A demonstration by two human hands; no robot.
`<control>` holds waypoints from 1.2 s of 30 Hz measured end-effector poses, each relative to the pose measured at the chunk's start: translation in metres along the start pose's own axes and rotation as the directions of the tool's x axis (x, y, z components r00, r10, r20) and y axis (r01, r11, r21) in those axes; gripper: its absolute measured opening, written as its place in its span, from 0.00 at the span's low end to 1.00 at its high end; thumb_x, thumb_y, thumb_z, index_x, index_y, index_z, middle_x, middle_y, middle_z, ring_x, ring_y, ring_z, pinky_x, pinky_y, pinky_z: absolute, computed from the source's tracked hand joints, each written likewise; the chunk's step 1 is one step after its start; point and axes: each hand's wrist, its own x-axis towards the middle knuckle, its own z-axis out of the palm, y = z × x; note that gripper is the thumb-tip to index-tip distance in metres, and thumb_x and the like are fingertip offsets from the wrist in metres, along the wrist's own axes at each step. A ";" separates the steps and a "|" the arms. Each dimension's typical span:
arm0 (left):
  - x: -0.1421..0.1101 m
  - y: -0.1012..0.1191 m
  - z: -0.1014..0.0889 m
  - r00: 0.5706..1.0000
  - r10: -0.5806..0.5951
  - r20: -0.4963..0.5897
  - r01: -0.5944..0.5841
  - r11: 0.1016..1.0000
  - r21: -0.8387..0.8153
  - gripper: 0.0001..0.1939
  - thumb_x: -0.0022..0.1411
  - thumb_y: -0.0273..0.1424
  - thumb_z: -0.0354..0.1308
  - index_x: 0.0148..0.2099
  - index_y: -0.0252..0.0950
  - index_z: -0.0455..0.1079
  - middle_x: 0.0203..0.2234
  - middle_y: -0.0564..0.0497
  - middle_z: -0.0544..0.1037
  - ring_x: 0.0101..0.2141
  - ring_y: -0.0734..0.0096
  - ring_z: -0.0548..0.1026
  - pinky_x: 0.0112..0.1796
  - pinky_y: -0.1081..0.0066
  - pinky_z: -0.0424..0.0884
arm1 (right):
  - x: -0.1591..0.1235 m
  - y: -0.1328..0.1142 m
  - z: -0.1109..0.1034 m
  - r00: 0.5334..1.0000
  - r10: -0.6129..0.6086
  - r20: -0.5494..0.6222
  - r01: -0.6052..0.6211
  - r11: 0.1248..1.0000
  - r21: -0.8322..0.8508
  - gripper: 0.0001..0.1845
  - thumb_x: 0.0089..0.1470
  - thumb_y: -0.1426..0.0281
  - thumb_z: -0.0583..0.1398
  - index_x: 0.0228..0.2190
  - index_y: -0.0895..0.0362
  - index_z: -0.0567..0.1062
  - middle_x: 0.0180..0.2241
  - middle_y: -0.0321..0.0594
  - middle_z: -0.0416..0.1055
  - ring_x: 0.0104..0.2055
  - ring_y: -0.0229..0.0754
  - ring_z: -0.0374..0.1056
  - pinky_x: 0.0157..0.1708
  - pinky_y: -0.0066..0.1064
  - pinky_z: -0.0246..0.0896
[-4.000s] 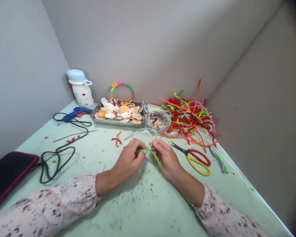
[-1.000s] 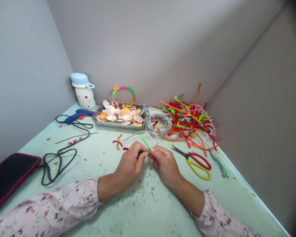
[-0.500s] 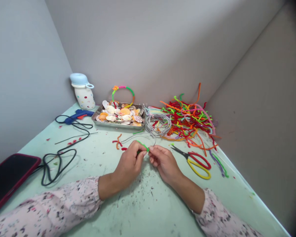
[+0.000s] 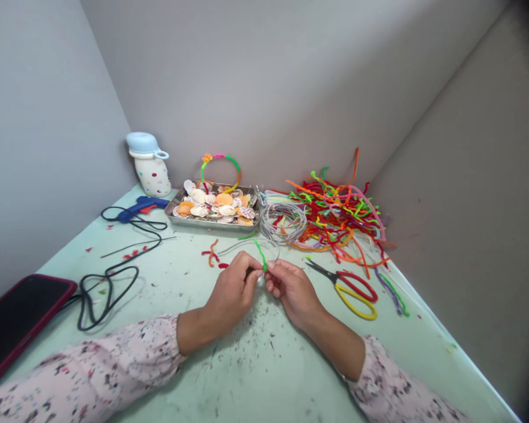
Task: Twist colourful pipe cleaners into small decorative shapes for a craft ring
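Observation:
Over the middle of the table, my left hand (image 4: 235, 282) and my right hand (image 4: 293, 288) meet with their fingertips pinched together. Between them is a short green pipe cleaner (image 4: 261, 254), its free end sticking up and leaning left. My left thumb and forefinger grip it near the bottom. A thin grey wire (image 4: 277, 254) runs into my right fingertips, where the green pipe cleaner is bunched around it; the exact wrap is partly hidden. Just right of my right hand lie scissors (image 4: 344, 282) with one red and one yellow handle.
Behind stand a metal tray (image 4: 211, 223) of shells, a colourful pipe-cleaner ring (image 4: 239, 167), a wire coil (image 4: 267, 226) and a pipe-cleaner heap (image 4: 339, 205). On the left are a bottle (image 4: 152, 173), a blue glue gun (image 4: 136, 205) with black cord (image 4: 108, 273), and a phone (image 4: 22, 317).
The green pipe cleaner's free end has swung from lying low over my left fingers to standing more upright. Both hands hold nearly the same place; the view has shifted slightly.

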 end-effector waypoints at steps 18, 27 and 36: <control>0.002 -0.002 0.001 0.995 -0.103 0.007 0.103 0.986 -0.128 0.06 0.66 0.31 0.49 0.37 0.36 0.64 0.30 0.52 0.72 0.31 0.71 0.70 0.32 0.72 0.65 | 0.001 -0.002 0.001 1.000 -0.004 0.007 0.004 0.998 0.068 0.14 0.48 0.62 0.65 0.22 0.58 0.70 0.17 0.30 0.65 0.19 0.30 0.55 0.21 0.23 0.47; 0.000 0.000 0.002 0.990 -0.135 0.047 0.142 0.973 -0.181 0.06 0.66 0.32 0.49 0.38 0.36 0.64 0.30 0.52 0.73 0.27 0.73 0.69 0.28 0.73 0.63 | 0.001 0.000 -0.001 0.998 -0.017 0.058 0.010 0.992 0.124 0.10 0.51 0.64 0.64 0.26 0.58 0.72 0.20 0.30 0.64 0.21 0.30 0.55 0.22 0.21 0.48; 0.001 0.000 0.000 0.988 -0.119 0.102 0.138 0.969 -0.204 0.07 0.66 0.32 0.48 0.40 0.36 0.65 0.32 0.52 0.74 0.35 0.70 0.71 0.38 0.70 0.66 | 0.004 0.002 -0.003 0.999 -0.016 0.046 0.008 0.985 0.172 0.11 0.51 0.63 0.63 0.25 0.59 0.72 0.21 0.32 0.66 0.21 0.30 0.58 0.20 0.21 0.49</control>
